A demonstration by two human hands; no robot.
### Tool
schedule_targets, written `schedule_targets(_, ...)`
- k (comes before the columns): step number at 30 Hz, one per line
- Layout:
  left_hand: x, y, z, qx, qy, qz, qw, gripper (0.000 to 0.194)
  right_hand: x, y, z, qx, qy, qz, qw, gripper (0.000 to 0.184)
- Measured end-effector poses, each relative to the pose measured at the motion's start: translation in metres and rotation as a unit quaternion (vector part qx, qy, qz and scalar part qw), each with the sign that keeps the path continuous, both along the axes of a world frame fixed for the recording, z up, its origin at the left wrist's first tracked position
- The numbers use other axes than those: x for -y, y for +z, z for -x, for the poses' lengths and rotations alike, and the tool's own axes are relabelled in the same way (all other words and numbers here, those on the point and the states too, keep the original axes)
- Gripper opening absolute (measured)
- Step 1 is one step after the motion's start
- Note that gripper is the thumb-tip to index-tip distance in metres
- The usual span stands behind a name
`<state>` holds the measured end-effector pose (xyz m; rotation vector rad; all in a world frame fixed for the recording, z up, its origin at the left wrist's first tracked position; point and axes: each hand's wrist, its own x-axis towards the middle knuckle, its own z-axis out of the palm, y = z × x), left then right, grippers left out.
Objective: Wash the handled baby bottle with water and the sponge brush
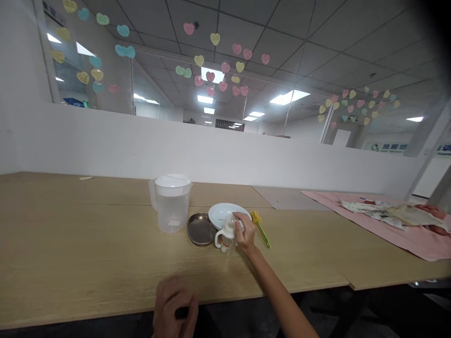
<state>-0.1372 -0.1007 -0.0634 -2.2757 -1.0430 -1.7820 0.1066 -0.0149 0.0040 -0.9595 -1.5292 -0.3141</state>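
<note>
A clear baby bottle (227, 240) with a white collar and side handle stands upright on the table. My right hand (245, 231) has its fingers and thumb closed around the bottle's clear domed cap. Nearer the front edge, my left hand (175, 305) hovers slightly blurred, its fingers loosely curled and apart from the thumb, with nothing seen between them. Just left of the bottle lies a round metal dish (200, 229). Behind the bottle sits a white bowl (225, 208), partly covered by the bottle and my hand. A yellow-headed brush (262, 231) with a green handle lies to the right.
A clear plastic pitcher (172, 206) with a white lid stands left of the metal dish. At the far right, a pink cloth (378, 228) bears folded fabrics and a doll-like figure partly in view. A low white wall (141, 150) with glass above runs behind the table (88, 263).
</note>
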Motion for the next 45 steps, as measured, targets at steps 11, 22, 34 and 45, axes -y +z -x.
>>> schedule_targets(11, -0.104, 0.066, -0.103, -0.074, -0.205, 0.144, 0.965, 0.07, -0.006, -0.023, -0.009, 0.01, 0.038, 0.071, 0.997, 0.04)
schedule_targets(22, -0.118, 0.054, -0.095, -0.049, -0.263, 0.163, 0.95, 0.054, -0.006, -0.017, 0.002, -0.046, 0.075, 0.109, 0.99, 0.038)
schedule_targets(34, -0.112, 0.054, -0.094, -0.06, -0.243, 0.157, 0.955, 0.051, -0.011, 0.0, -0.007, -0.283, 0.066, 0.069, 0.954, 0.046)
schedule_targets(45, -0.109, 0.05, -0.095, -0.048, -0.222, 0.156, 0.961, 0.048, -0.028, -0.012, -0.027, 0.004, 0.042, 0.226, 0.973, 0.032)
